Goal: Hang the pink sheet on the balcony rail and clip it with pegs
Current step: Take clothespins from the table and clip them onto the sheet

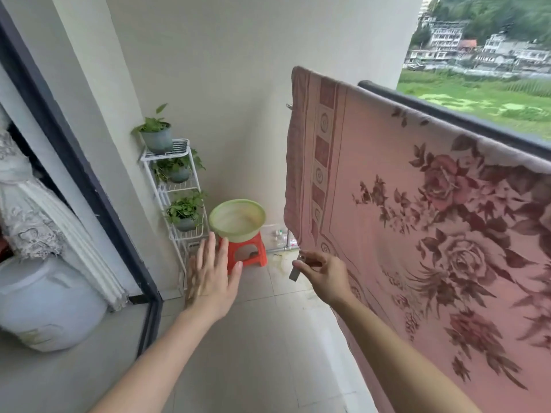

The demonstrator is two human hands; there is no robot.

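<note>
The pink sheet (417,222) with dark rose prints hangs draped over the dark balcony rail (447,107) on the right, its left edge sticking up past the rail's end. My right hand (323,274) is low beside the sheet's lower left part and pinches a small grey metal peg (295,271). My left hand (210,277) is held out flat with fingers spread, empty, in front of the orange stool. A small clip-like thing (289,106) shows at the sheet's upper left edge.
A green basin (237,219) sits on an orange stool (246,253) by the far wall. A white wire rack (176,198) holds three potted plants. A white barrel (44,302) and a dark door frame (89,186) stand at left. Tiled floor lies between.
</note>
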